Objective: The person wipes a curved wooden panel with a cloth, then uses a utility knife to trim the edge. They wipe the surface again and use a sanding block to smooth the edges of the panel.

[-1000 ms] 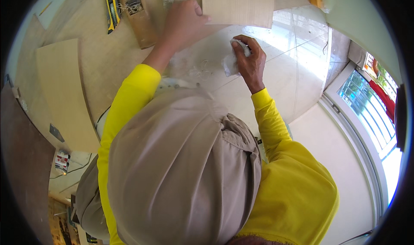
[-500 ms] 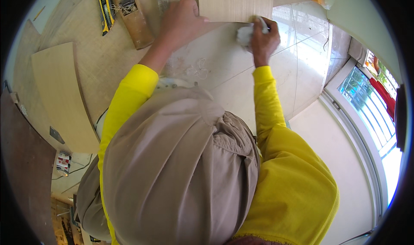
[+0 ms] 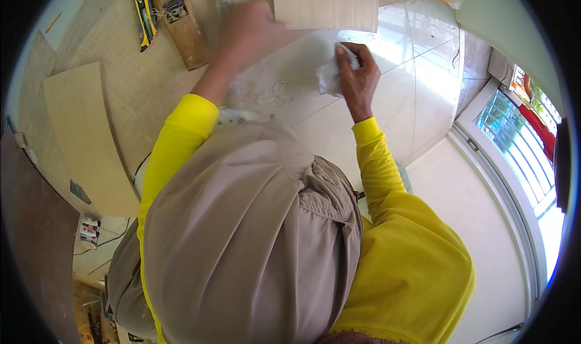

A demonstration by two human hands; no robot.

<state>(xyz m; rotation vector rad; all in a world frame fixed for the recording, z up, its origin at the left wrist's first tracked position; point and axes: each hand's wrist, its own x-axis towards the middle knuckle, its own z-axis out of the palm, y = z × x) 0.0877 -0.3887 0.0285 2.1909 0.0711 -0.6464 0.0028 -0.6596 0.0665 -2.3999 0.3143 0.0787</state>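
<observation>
The right hand [image 3: 358, 78] is closed around a crumpled white cloth [image 3: 330, 78]. The fingers wrap over the top of the cloth and press it down on the shiny pale floor tile [image 3: 393, 102]. The cloth sits just below the edge of a light wood board [image 3: 327, 4] that lies flat at the top of the view. The left hand [image 3: 248, 32] rests on the floor just to the left of that board, close to its corner. It looks bunched up with the knuckles showing, but I cannot tell if it holds anything, because only its back shows. Between the two hands, the tile has some thin scratchy marks [image 3: 272, 96] on it. Both arms wear bright yellow sleeves [image 3: 175, 144]. A big tan hat [image 3: 242, 241] fills the middle of the view and hides much of the floor below it. Up and to the left of the left hand lies a long brown wooden block [image 3: 178, 20] with something small and dark on top of it. Just beside that block is a yellow and black knife tool [image 3: 143, 5]. Farther left, another light wood board [image 3: 88, 138] lies on the floor, well apart from the hands. On the right side there is a window with a white frame [image 3: 514, 162].
</observation>
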